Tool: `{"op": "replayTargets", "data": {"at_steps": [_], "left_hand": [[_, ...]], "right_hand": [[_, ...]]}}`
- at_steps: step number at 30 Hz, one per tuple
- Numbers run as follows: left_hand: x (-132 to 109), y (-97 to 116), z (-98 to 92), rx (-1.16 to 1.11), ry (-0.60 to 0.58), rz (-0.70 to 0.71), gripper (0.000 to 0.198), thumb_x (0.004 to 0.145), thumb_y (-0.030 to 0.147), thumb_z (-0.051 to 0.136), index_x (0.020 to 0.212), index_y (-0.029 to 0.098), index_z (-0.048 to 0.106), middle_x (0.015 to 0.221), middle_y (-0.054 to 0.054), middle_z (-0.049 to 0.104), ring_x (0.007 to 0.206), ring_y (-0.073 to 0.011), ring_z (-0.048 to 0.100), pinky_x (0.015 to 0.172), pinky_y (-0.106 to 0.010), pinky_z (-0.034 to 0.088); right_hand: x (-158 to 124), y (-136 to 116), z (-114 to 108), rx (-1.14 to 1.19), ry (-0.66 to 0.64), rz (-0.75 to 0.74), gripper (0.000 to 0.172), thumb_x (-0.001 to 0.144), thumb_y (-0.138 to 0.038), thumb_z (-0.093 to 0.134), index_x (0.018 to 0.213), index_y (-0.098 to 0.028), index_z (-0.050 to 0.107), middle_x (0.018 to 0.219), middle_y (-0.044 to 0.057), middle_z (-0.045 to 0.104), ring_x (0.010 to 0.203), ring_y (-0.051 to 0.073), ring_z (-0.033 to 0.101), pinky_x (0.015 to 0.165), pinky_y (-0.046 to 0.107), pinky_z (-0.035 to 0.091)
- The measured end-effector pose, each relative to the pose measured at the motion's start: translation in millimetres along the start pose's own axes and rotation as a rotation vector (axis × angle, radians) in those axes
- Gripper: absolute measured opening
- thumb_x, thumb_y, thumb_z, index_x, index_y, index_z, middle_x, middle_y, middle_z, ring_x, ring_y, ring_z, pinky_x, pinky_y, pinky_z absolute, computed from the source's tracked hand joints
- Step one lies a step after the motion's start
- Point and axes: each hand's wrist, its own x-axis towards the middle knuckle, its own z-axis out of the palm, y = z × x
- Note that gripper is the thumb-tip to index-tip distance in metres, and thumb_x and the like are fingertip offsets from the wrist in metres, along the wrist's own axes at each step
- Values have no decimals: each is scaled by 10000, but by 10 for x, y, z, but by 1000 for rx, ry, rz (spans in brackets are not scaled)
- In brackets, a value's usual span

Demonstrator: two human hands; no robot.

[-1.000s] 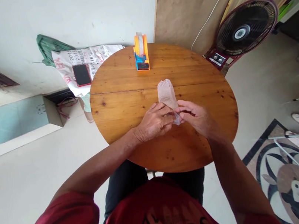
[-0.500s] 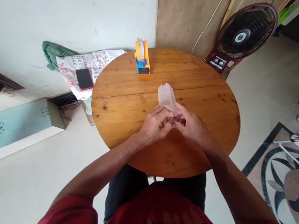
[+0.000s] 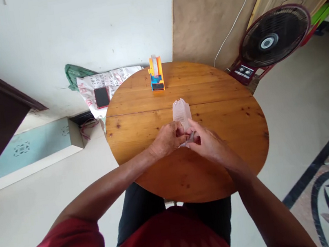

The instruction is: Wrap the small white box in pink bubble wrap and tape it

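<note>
across the middle of the frame, one round wooden table (image 3: 160,177). at lower middle, one red shirt (image 3: 158,244), dark letters cut by the frame edge, unreadable. at lower right, one floor inlay (image 3: 322,207), also cut off. at upper right, one fan (image 3: 275,36), panel markings too small to read. at upper left, one white printed sheet (image 3: 116,79), black characters, digits "2015" partly legible, some red marks. at centre, two hands close together: left hand (image 3: 169,137) pinched on the near end of one pale packet (image 3: 181,110), right hand (image 3: 207,140) curled against the same end, impossible to tell how firmly. packet over the table, far end ragged and uncovered, clear near end partly blocked by fingers. at upper middle, one orange and blue tape dispenser (image 3: 156,77), upright, with one roll. on the sheet, one dark, red-edged phone (image 3: 101,97).
</note>
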Motion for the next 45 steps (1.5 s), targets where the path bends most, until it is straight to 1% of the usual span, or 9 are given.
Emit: {"op": "replayTargets", "data": {"at_steps": [3, 6, 9, 15, 22, 28, 33, 39, 45], "left_hand": [[-18, -13, -11, 89, 35, 28, 263, 806, 368, 694, 726, 187, 521, 697, 30, 545, 622, -108, 480, 568, -237, 381], [6, -12, -40, 306, 124, 168, 266, 751, 359, 770, 781, 186, 571, 840, -20, 591, 796, -172, 553, 716, -310, 469], [76, -17, -80, 454, 138, 301, 341, 696, 338, 824, 912, 191, 604, 991, -64, 623, 937, -238, 567, 832, -394, 495], [194, -91, -116, 415, 37, 418, 363, 725, 346, 800, 953, 194, 562, 1095, -81, 639, 985, -246, 591, 878, -414, 497], [133, -132, -42, 275, -2, 309, 286, 794, 374, 723, 919, 202, 532, 1070, -86, 655, 994, -256, 598, 878, -437, 515], [100, -108, -52, 298, 43, 342, 297, 790, 358, 729, 964, 204, 545, 1188, -112, 613, 1073, -284, 575, 918, -468, 515], [91, -129, -54, 299, 65, 320, 376, 764, 371, 763, 1026, 198, 558, 1135, -109, 596, 1035, -277, 573, 898, -463, 528], [74, -126, -42, 304, 82, 332, 399, 778, 383, 755, 1075, 204, 558, 1129, -99, 582, 1054, -268, 566, 918, -447, 532], [42, -80, -71, 377, 70, 444, 390, 877, 355, 666, 1235, 205, 626, 1193, -131, 551, 1073, -276, 546, 911, -453, 529]], "right_hand": [[27, 80, -92, 113, 39, 9, 592, 804, -211, 624, 1390, -235, 546, 1100, 64, 744, 751, 169, 660, 737, 339, 547], [166, 205, -211, 120, 187, -7, 257, 813, -243, 603, 1050, -211, 697, 918, 46, 751, 773, 182, 668, 729, 331, 532], [394, 310, -292, 88, 250, -43, 109, 817, -271, 589, 834, -209, 678, 780, 24, 716, 694, 171, 638, 675, 316, 502], [671, 406, -230, 111, 188, -120, 104, 834, -246, 579, 811, -218, 676, 763, 0, 684, 704, 157, 616, 678, 295, 481], [603, 494, -254, 76, 114, -156, 145, 861, -242, 582, 891, -253, 724, 885, 28, 726, 789, 186, 656, 709, 323, 512], [613, 462, -320, 73, 95, -185, 147, 884, -244, 585, 899, -252, 731, 854, 34, 712, 774, 185, 655, 703, 322, 508], [586, 411, -351, 96, 7, -242, 165, 889, -212, 594, 883, -256, 753, 816, 22, 701, 742, 167, 645, 687, 303, 500], [586, 517, -245, 111, -48, -305, 188, 915, -195, 597, 972, -246, 770, 862, 27, 688, 782, 155, 643, 710, 289, 500], [595, 540, -168, 32, -58, -314, 185, 921, -191, 585, 900, -204, 768, 830, 41, 678, 761, 159, 630, 695, 292, 480]]}}
